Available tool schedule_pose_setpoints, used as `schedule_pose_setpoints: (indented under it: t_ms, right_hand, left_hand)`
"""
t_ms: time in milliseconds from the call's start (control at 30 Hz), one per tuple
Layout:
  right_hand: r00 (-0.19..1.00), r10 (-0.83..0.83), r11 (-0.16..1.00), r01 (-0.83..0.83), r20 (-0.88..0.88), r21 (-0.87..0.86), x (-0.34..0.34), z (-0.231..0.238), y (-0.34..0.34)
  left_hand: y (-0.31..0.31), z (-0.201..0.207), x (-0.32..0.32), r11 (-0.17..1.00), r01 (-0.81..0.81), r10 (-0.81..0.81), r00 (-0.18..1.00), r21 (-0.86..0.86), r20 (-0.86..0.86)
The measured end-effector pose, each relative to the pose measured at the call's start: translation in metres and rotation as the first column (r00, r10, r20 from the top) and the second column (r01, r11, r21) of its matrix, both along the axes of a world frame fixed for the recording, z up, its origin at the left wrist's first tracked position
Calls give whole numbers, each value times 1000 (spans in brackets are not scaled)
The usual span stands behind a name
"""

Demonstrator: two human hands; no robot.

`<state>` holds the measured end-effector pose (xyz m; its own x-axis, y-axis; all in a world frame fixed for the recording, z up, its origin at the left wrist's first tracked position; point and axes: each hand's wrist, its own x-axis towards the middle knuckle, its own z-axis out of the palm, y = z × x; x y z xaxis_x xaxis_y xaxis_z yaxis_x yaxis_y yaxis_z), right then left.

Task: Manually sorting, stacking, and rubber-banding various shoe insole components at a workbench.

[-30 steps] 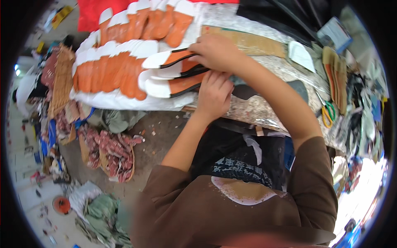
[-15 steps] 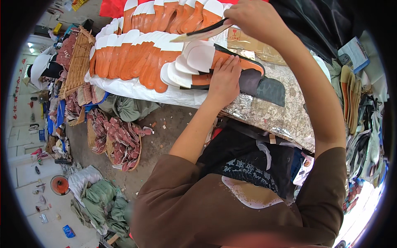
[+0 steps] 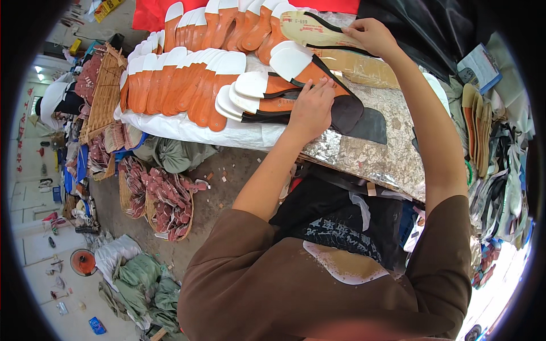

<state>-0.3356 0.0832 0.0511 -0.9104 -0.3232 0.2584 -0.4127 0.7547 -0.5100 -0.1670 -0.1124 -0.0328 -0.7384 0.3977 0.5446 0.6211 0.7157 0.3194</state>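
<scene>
My right hand (image 3: 372,37) reaches out at the far side of the table, its fingers closed on the edge of an insole (image 3: 310,28) whose cream face with black edging is up. My left hand (image 3: 313,108) lies with its fingers stretched over a small pile of black-edged insoles. The uppermost orange insole (image 3: 315,74) has a white end and lies slanted, a dark piece (image 3: 346,113) at its near end. Other white-ended insoles (image 3: 250,85) fan out left of my left hand. A dark flat piece (image 3: 372,126) lies just right of the pile.
Two rows of orange and white insoles (image 3: 170,85) overlap along the left of the table on white sheeting (image 3: 199,132). A taped cardboard box (image 3: 364,69) and black sheeting (image 3: 432,34) are at the back. Shallow baskets of reddish straps (image 3: 165,199) stand on the floor.
My right hand has moved right and down, and the insole it grips has turned its cream face up. The uppermost insole under my left hand has swung to a steeper slant.
</scene>
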Motion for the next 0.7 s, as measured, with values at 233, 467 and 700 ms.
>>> schedule_pose_setpoints:
  t_ms: [233,467,700]
  right_hand:
    - [956,-278,772,163,-96,-615,-25,85,65]
    - [972,148,663,40,182,-748,95,37,102]
    - [897,-73,458,418,435,-785,275,-35,62]
  left_hand:
    - [5,-1,2,998,-22,23,999,-58,27]
    - [-8,11,12,469,-188,-459,783,863,420]
    - [14,58,58,-118,-721,-787,487,683,379]
